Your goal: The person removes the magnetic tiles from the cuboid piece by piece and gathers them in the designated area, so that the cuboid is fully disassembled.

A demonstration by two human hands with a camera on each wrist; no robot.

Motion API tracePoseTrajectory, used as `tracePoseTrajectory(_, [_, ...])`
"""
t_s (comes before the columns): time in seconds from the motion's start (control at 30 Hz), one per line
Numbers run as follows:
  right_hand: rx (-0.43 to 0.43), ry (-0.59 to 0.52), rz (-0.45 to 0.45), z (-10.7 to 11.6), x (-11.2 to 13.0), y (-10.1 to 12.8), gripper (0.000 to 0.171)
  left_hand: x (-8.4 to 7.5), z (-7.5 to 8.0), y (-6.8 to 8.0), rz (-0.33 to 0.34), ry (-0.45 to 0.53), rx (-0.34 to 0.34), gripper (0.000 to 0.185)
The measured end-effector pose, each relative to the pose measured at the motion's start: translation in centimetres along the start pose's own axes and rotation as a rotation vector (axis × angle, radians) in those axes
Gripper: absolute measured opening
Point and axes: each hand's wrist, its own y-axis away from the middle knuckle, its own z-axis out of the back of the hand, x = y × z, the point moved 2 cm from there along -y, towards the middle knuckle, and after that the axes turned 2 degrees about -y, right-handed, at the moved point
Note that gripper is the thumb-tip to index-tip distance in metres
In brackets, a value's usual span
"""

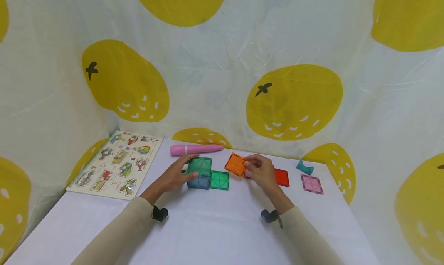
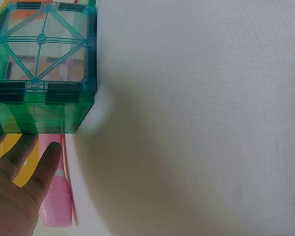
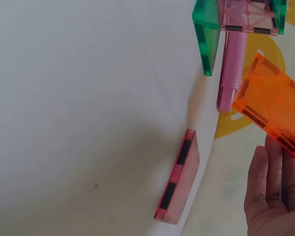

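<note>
A box of see-through magnetic tiles stands mid-table, with a green tile on top and a blue tile at the front. Another green tile extends from its right side. My left hand reaches around the box's left side, thumb in front and fingers toward the back. In the left wrist view its fingers are straight and spread, right at the box. My right hand pinches an orange square tile by its right corner, tilted, to the right of the box.
A red tile is partly hidden by my right hand. Farther right are a pink tile and a teal curved piece. A pink pen-like stick lies behind the box. At left lies a picture puzzle board, before a patterned curtain.
</note>
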Motion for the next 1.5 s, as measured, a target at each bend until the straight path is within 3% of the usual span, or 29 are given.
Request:
tracePoseTrajectory(0.4, [0.070,-0.018,-0.061,2.3,-0.6,2.1,0.019,0.2,0.0,-0.1,0.013,-0.019,-0.003,0.068])
tracePoseTrajectory(0.9, [0.115,0.162,-0.063,5.6,-1.7,4.4,0.021,0.2,0.1,-0.1,-0.006,-0.021,-0.003,0.069])
tracePoseTrajectory(1.1, [0.147,0.191,-0.073,6.3,-2.1,4.9,0.020,0.0,0.0,0.1,-0.032,-0.017,-0.007,0.070])
tracePoseTrajectory(1.5, [0.188,0.208,-0.132,6.8,-2.4,5.7,0.018,0.1,-0.1,0.0,0.001,-0.025,-0.004,0.069])
